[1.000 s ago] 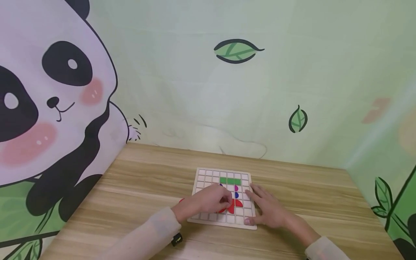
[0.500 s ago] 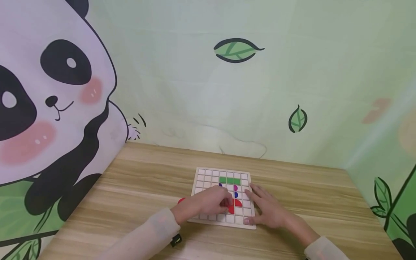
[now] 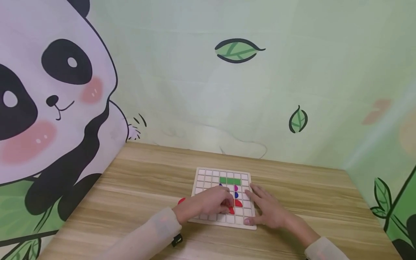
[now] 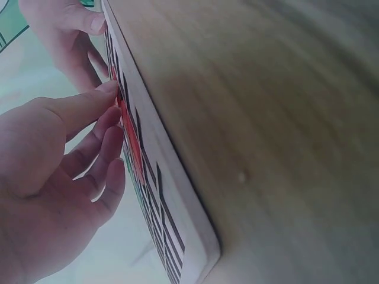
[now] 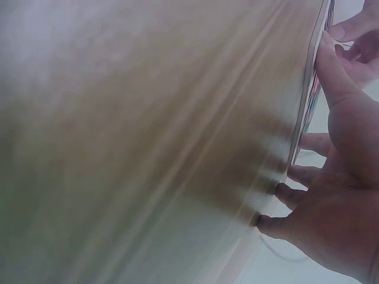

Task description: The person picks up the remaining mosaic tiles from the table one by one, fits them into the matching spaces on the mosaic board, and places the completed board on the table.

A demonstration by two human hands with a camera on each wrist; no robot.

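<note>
A white square-grid board lies on the table. My left hand is over its middle, fingers curled, with thumb and index finger pinching at a small red piece on the grid; the fingers partly hide it. Next to those fingertips lie a red rounded piece and another red piece. Farther up are a green strip, a magenta half-circle and a blue half-circle. My right hand rests on the board's right edge, fingers spread and thumb at the near corner.
A red piece shows left of the board, partly behind my left forearm. Wood-grain table surrounds the board. A printed panda cloth stands behind and at the sides. A black object is under my left sleeve.
My left hand has shifted slightly to the right and its fingers now cover more of the red pieces. The right hand and the board have stayed in place.
</note>
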